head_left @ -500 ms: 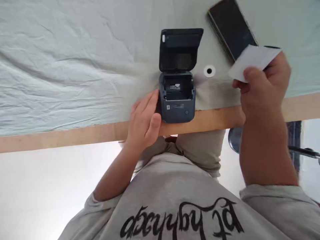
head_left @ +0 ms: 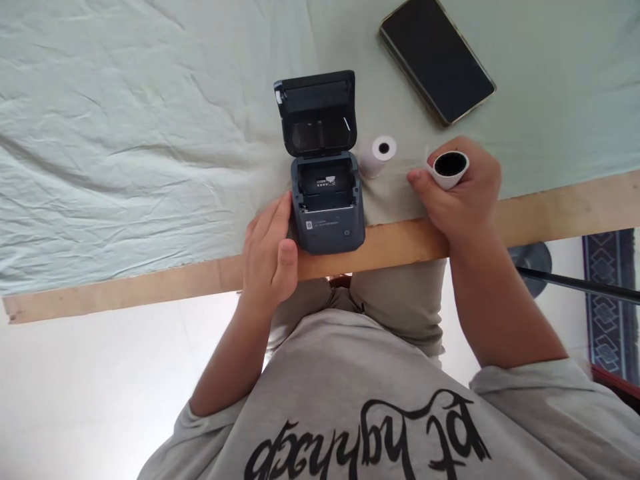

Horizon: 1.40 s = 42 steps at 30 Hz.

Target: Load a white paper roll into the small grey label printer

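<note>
A dark blue label printer [head_left: 330, 233] stands at the table's front edge, its lid [head_left: 320, 117] raised and a small printed sticker visible inside the bare compartment. My left hand [head_left: 267, 257] lies along the printer's left side with fingers stretched out, fingertips against the casing. To the right of the printer, my right hand [head_left: 463, 190] is wrapped round a white paper roll [head_left: 447, 181] with a wide dark hollow core; a loose paper end shows by the thumb. Between the printer and this hand, a smaller white paper roll [head_left: 373, 160] stands upright on the cloth.
Behind my right hand lies a black smartphone [head_left: 440, 60]. A wrinkled pale green cloth [head_left: 150, 133] covers the table, with a wooden edge strip [head_left: 200, 275] along the front. Below right are a dark pole [head_left: 580, 283] and a patterned rug [head_left: 607, 300].
My right hand has come left and down from near the phone, turning so the roll's hollow end now faces up. My left hand stays at the printer. The whole view has shifted slightly.
</note>
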{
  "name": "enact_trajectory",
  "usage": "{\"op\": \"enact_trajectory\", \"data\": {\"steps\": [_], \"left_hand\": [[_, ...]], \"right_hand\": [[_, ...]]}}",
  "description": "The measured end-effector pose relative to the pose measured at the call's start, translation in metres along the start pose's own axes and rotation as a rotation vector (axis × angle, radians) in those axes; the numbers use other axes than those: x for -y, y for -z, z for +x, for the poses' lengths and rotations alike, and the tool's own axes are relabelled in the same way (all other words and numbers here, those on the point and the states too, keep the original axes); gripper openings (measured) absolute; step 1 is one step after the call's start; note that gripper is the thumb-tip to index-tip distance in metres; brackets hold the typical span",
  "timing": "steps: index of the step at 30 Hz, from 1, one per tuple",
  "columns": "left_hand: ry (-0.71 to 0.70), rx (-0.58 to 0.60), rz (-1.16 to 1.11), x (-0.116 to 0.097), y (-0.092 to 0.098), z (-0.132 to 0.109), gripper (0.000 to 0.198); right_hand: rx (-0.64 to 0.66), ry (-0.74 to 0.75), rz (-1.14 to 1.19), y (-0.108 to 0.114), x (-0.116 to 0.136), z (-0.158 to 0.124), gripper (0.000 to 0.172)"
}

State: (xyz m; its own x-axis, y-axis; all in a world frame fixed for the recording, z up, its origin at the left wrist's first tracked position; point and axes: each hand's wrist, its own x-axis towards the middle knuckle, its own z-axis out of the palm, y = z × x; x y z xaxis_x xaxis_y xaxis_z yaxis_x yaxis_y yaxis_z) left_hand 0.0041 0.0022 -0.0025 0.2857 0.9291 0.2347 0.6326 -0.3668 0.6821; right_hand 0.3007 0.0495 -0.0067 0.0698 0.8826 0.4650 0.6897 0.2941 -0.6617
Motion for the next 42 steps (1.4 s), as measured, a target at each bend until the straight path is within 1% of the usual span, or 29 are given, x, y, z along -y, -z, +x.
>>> {"op": "enact_trajectory", "data": {"steps": [2, 5, 7, 10, 12, 13, 16, 18, 20, 23, 24, 26, 28, 29, 31, 32, 33, 34, 37, 40, 42], "left_hand": [[0.002, -0.002, -0.003, -0.001, 0.0, 0.0, 0.075], [0.011, -0.002, 0.003, -0.001, 0.001, 0.001, 0.076], [0.012, 0.0, 0.009, -0.002, 0.001, 0.001, 0.077], [-0.004, -0.008, 0.01, -0.001, 0.001, 0.001, 0.076], [-0.005, -0.005, 0.011, -0.001, 0.001, 0.0, 0.077], [0.0, 0.002, 0.012, -0.002, 0.001, 0.0, 0.077], [0.017, 0.024, 0.013, -0.002, 0.002, 0.0, 0.079], [0.023, 0.027, 0.016, -0.002, 0.002, -0.001, 0.08], [0.022, 0.028, 0.021, -0.002, 0.003, -0.002, 0.079], [0.015, 0.037, 0.03, -0.002, 0.003, -0.004, 0.079], [0.013, 0.042, 0.031, -0.003, 0.003, -0.004, 0.079], [0.014, 0.05, 0.028, -0.004, 0.004, -0.004, 0.08], [0.017, 0.053, 0.017, -0.004, 0.005, -0.003, 0.08], [0.017, 0.053, 0.01, -0.005, 0.005, -0.003, 0.08], [0.007, 0.049, -0.005, -0.004, 0.005, -0.003, 0.078], [0.0, 0.045, -0.014, -0.004, 0.005, -0.003, 0.078], [-0.005, 0.043, -0.02, -0.004, 0.005, -0.003, 0.077], [-0.006, 0.04, -0.022, -0.003, 0.005, -0.003, 0.076], [-0.001, 0.046, -0.008, -0.003, 0.005, -0.003, 0.076], [-0.002, 0.061, -0.006, -0.003, 0.006, -0.003, 0.076], [-0.007, 0.059, -0.022, -0.004, 0.006, -0.003, 0.076]], "right_hand": [[-0.012, 0.007, -0.035, -0.001, 0.0, -0.001, 0.036], [-0.032, -0.017, -0.122, -0.002, 0.001, -0.001, 0.025], [-0.047, -0.054, -0.146, -0.001, 0.004, -0.001, 0.025], [-0.045, -0.102, -0.147, 0.002, 0.009, -0.002, 0.029], [-0.044, -0.089, -0.146, 0.003, 0.008, -0.003, 0.036], [-0.062, -0.058, -0.141, 0.004, 0.006, -0.003, 0.041], [-0.141, 0.075, -0.118, 0.004, -0.003, -0.003, 0.058], [-0.159, 0.149, -0.113, 0.002, -0.01, -0.002, 0.068], [-0.106, 0.134, -0.134, 0.002, -0.013, 0.0, 0.075], [0.043, 0.032, -0.177, 0.005, -0.015, 0.003, 0.08], [0.088, 0.024, -0.181, 0.007, -0.014, 0.004, 0.083], [0.135, 0.095, -0.195, 0.014, -0.01, 0.005, 0.088], [0.123, 0.198, -0.241, 0.019, 0.001, 0.005, 0.084], [0.103, 0.245, -0.266, 0.02, 0.01, 0.005, 0.074], [0.094, 0.283, -0.268, 0.014, 0.03, 0.004, 0.049], [0.099, 0.32, -0.237, 0.008, 0.039, 0.003, 0.043], [0.129, 0.298, -0.215, 0.001, 0.046, 0.003, 0.041], [0.124, 0.292, -0.202, -0.007, 0.051, 0.004, 0.041], [0.176, 0.185, -0.208, -0.027, 0.05, 0.006, 0.043], [0.242, 0.092, -0.139, -0.029, 0.043, 0.002, 0.04], [0.242, 0.043, -0.091, -0.023, 0.041, -0.003, 0.048]]}}
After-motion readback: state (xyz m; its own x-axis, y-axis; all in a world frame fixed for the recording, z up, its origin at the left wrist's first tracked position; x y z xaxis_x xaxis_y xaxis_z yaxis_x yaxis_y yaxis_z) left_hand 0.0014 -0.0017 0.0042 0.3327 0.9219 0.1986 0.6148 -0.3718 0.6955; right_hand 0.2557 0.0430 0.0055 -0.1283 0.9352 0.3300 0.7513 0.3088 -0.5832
